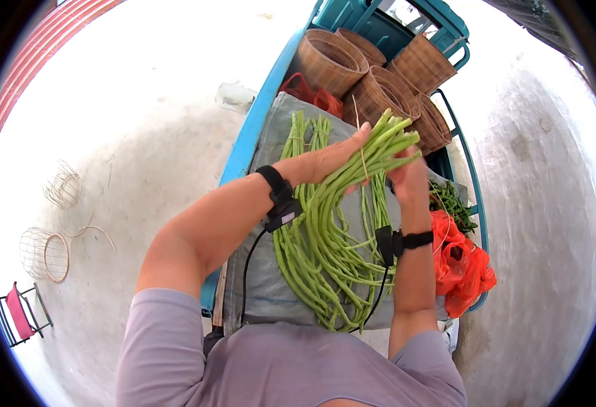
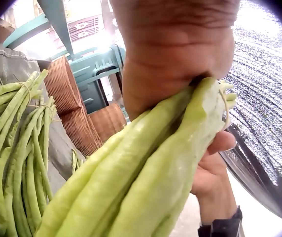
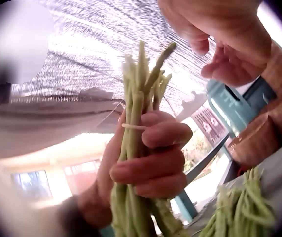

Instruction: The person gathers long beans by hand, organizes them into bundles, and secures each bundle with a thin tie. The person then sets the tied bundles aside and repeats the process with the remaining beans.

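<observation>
My left hand (image 1: 335,154) grips a bundle of long green beans (image 1: 335,193) near its cut ends, fingers curled round it in the right wrist view. A thin pale tie (image 3: 133,127) crosses the bundle at those fingers; one loose end sticks up in the head view. Close beside the cut ends is my right hand (image 1: 410,180), apart from the bundle (image 3: 137,158) in the right wrist view, where the right hand (image 3: 229,44) has loosely bent fingers with nothing visible between them. Two tied bundles (image 1: 298,132) lie on the grey sheet (image 1: 264,292) below.
Woven baskets (image 1: 328,61) stand at the far end of the blue cart (image 1: 244,139), beside a red bag (image 1: 311,95). On the right lie leafy greens (image 1: 451,200) and red plastic bags (image 1: 457,264). Wire frames (image 1: 43,254) and a folding stool (image 1: 21,313) are on the floor at left.
</observation>
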`<state>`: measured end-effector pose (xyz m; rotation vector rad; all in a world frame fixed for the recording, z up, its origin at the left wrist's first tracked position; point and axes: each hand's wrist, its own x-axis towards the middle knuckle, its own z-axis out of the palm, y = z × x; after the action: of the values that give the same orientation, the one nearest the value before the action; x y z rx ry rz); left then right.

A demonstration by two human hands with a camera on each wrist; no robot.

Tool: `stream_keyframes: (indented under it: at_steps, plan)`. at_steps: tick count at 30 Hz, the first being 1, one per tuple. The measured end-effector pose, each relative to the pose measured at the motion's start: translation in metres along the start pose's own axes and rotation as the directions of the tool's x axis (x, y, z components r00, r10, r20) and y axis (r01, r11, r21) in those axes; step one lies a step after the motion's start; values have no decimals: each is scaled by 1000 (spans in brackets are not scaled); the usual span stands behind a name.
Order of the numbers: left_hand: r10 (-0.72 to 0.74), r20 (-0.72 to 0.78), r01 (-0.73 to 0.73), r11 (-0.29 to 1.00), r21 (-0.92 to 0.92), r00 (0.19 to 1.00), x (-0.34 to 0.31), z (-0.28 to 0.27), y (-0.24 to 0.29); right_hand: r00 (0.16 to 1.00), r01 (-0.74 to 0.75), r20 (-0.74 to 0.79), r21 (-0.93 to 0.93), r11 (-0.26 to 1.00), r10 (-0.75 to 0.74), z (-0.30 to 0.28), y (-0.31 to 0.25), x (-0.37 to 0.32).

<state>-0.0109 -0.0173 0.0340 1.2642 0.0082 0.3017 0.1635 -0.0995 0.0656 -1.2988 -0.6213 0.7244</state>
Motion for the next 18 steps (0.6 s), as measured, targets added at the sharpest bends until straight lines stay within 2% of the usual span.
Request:
stream_keyframes:
  at_steps: [1, 2, 3, 5, 8, 11, 14, 17, 18]
  plan:
    - [-5, 3, 5, 1000, -1, 1000, -2, 4, 4, 956, -68, 282, -39, 997, 76, -1, 8, 1]
    - [-9, 24, 9, 1000, -10, 1000, -4, 7, 8, 829, -119, 537, -97, 988, 153, -1, 17, 1]
    - [-12, 44, 13, 1000, -20, 999, -6, 8, 12, 754, -259, 625, 1, 966, 202, -2, 26, 4]
    - [-28, 63, 32, 998, -55, 998, -9, 9, 12, 565, -544, 791, 142, 827, 236, -3, 41, 9]
    - [-39, 77, 45, 996, -76, 996, -7, 5, 8, 464, -658, 866, 195, 728, 187, 6, 41, 2]
    - [-106, 44, 111, 986, -126, 993, -9, 2, 12, 671, -546, 726, 346, 763, 151, 3, 52, 2]
    - [-101, 48, 105, 991, -84, 994, -7, 0, 11, 711, -559, 654, 304, 772, 258, 6, 48, 2]
    - [-89, 73, 95, 992, -82, 993, -7, 0, 10, 662, -572, 704, 253, 780, 257, 2, 45, 1]
    - [-80, 78, 86, 993, -84, 994, -7, 1, 10, 609, -582, 764, 249, 774, 212, 1, 46, 2]
